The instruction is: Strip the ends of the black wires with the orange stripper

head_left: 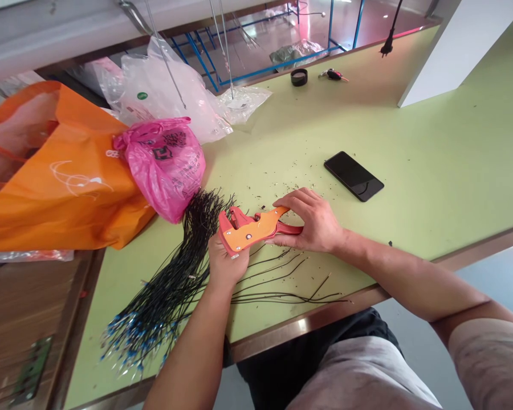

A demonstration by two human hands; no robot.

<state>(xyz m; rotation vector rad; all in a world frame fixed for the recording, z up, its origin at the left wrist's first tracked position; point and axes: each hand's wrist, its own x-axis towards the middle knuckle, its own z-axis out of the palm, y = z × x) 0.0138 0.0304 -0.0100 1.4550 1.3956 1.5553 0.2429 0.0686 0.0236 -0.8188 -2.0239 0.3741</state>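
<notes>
The right hand [318, 221] is wrapped around the handles of an orange-and-red stripper [259, 229], held above the table [436, 154]. The left hand [227, 265] is at the tool's head; I cannot tell what its fingers grip. Just beside it lies a bundle of black wires [166, 285], with looser wires [277, 296] below the stripper. Beyond are a pink bag [166, 171], an orange bag [72, 182] and a phone [354, 176].

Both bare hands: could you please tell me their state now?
Right hand: holding an orange-and-red two-handled tool.
Left hand: partly hidden by the tool; grip cannot be told.
</notes>
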